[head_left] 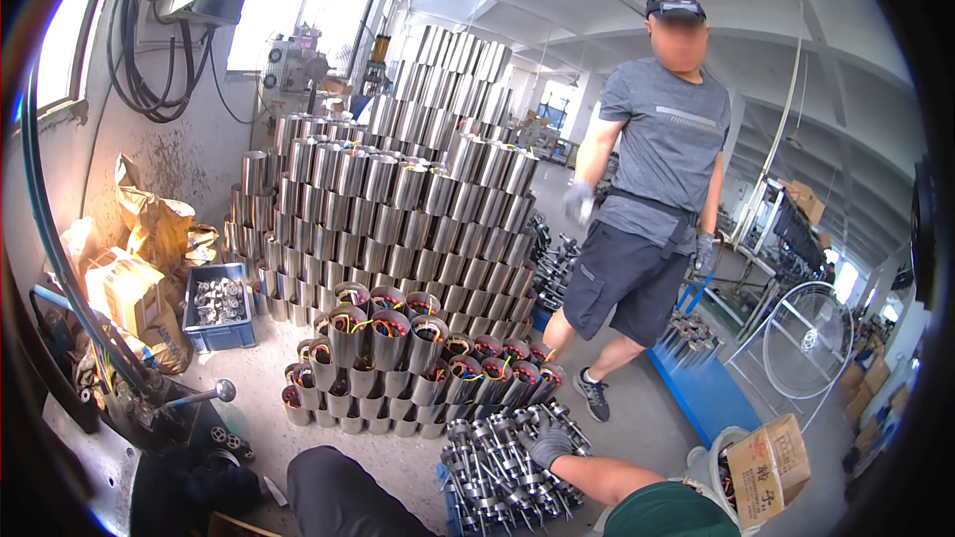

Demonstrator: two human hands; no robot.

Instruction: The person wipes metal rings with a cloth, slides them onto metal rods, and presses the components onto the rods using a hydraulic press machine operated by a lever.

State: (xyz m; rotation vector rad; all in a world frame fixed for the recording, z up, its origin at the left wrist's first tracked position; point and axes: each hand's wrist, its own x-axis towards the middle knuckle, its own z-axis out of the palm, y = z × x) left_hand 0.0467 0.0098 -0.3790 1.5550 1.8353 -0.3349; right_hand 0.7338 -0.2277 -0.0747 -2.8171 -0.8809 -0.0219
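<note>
My right hand (pixel 545 446), in a grey glove, reaches in from the lower right below a green sleeve. It rests on the right side of a heap of metal rotor shafts (pixel 497 472), its fingers apart over them. The shafts are silvery with dark cores and lie crisscross in a blue crate (pixel 453 512), mostly hidden beneath them. Just beyond stand stacked steel motor housings (pixel 388 343), open at the top, with red, yellow and blue wires inside. My left hand is out of view.
Taller stacks of steel cylinders (pixel 398 189) rise behind. A person (pixel 657 149) in grey gloves stands at right, near a blue platform (pixel 686 398). A cardboard box (pixel 771 472) sits in a bin at lower right. At left are a blue bin (pixel 217 336) of metal parts and a machine lever (pixel 199 398).
</note>
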